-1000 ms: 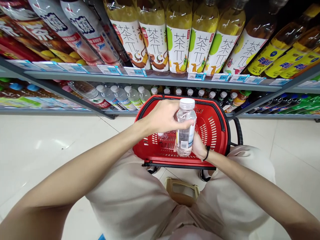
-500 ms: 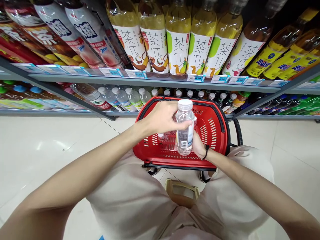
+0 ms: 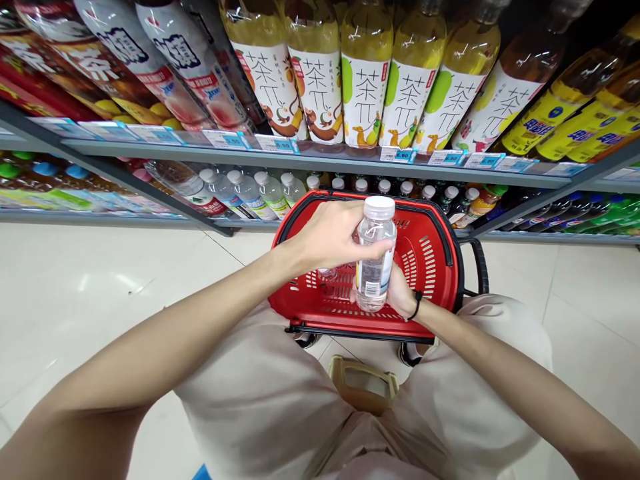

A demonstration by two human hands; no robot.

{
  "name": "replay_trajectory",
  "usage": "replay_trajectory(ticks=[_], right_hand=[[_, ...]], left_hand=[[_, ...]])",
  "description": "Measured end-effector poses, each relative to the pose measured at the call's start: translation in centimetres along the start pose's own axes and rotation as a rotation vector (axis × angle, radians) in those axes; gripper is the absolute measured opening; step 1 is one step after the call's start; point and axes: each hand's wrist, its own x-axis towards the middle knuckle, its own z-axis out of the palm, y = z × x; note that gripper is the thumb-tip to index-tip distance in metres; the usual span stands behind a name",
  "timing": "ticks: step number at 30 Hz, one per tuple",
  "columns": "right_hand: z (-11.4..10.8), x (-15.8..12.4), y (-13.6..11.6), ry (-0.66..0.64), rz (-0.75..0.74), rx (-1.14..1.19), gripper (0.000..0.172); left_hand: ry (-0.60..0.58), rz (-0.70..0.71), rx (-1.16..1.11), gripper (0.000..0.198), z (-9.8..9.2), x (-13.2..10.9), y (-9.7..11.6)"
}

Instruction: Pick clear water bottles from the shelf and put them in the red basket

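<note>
A clear plastic bottle point(image 3: 372, 270) with a white cap stands nearly upright over the red shopping basket point(image 3: 430, 293). My left hand point(image 3: 333, 233) is closed around its upper part, the thumb lying across the front below the neck. From behind and below, my right hand point(image 3: 399, 293) grips the lower part; most of its fingers are hidden by the bottle. A barcode on the label faces me. Inside the basket, partly covered by my left hand, lies another clear bottle point(image 3: 327, 273).
Tall tea bottles point(image 3: 363, 100) line the upper shelf point(image 3: 330, 160) behind its price tags. Smaller white-capped bottles point(image 3: 250, 193) fill the lower shelf. The basket's black handle point(image 3: 480, 267) sticks out on the right. Between my legs is a beige stool point(image 3: 363, 383) on the tiled floor.
The bottle and both hands have shifted slightly to the right in the view. The shelves have also shifted a little as the camera moved. Both hands keep hold of the bottle.
</note>
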Motion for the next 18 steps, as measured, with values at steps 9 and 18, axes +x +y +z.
replay_trajectory(ticks=[9, 18], right_hand=[[-0.1, -0.2, -0.1, -0.099, 0.069, -0.011, 0.062], [-1.4, -0.1, 1.0, -0.288, 0.135, 0.015, 0.070]], left_hand=[[0.020, -0.035, 0.004, 0.048, 0.1, -0.1, 0.4], [-0.051, 0.088, -0.004, 0.069, -0.3, -0.3, 0.5]])
